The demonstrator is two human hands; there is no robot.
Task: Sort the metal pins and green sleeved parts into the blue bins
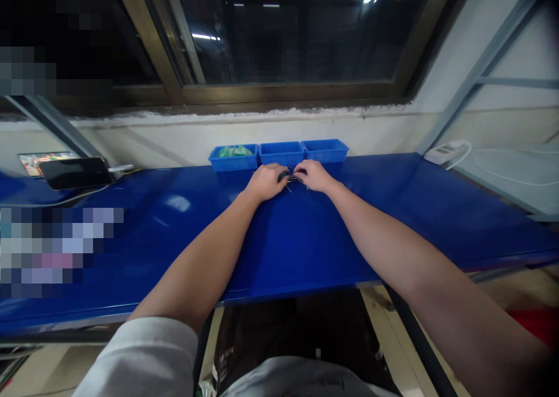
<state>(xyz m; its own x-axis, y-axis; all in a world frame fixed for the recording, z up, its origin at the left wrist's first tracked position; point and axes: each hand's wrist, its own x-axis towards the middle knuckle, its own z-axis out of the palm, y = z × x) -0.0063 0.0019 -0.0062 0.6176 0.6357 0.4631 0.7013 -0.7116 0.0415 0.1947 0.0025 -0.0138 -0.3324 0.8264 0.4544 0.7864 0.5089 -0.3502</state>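
Both arms stretch forward over a blue table [297, 245], and the hands come close together near its back edge. My left hand [265, 181] is closed, its fingers curled about a small dark piece [283, 176] whose kind I cannot make out. Beside it my right hand [315, 176] is bent into a pinch, its fingertips hiding what they hold. Several thin, light-coloured wire-like pieces [289, 188] stick out in the gap between the fingertips. Right behind the hands stand three small blue bins in a row: a left bin [233, 163], a middle bin [282, 155] and a right bin [325, 151].
Green packaging [236, 151] lies in the left bin. A phone [75, 173] with a cable leans at the table's left. A white power strip [448, 151] sits at the back right corner by a grey metal post [476, 77]. Behind rises a wall with a window [297, 36].
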